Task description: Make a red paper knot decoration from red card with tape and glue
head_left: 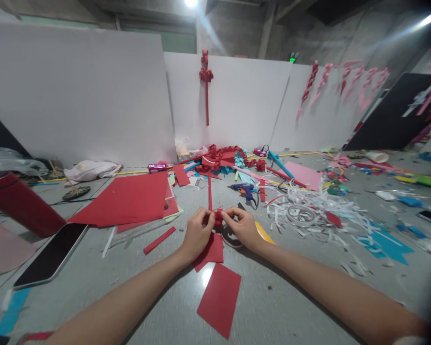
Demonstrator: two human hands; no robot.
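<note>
My left hand (197, 232) and my right hand (244, 227) meet at the middle of the table, thumbs and fingertips pinching a small folded red paper piece (219, 218) from either side. Just behind it a thin red paper stick (210, 191) runs away from me; whether it joins the folded piece I cannot tell. Under my left hand lie red paper scraps (214, 249), and a loose red paper sheet (221, 299) is nearer to me. Beside my right hand are a tape roll (232, 238), partly hidden, and a yellow object (265, 233).
Large red sheets (129, 199), a phone (53, 256) and a red bottle (23, 201) lie left. A blue glue gun (246, 189) and shredded white paper strips (309, 211) are right. Behind, a red paper flower on a stem (206, 76) hangs on a white panel (244, 100).
</note>
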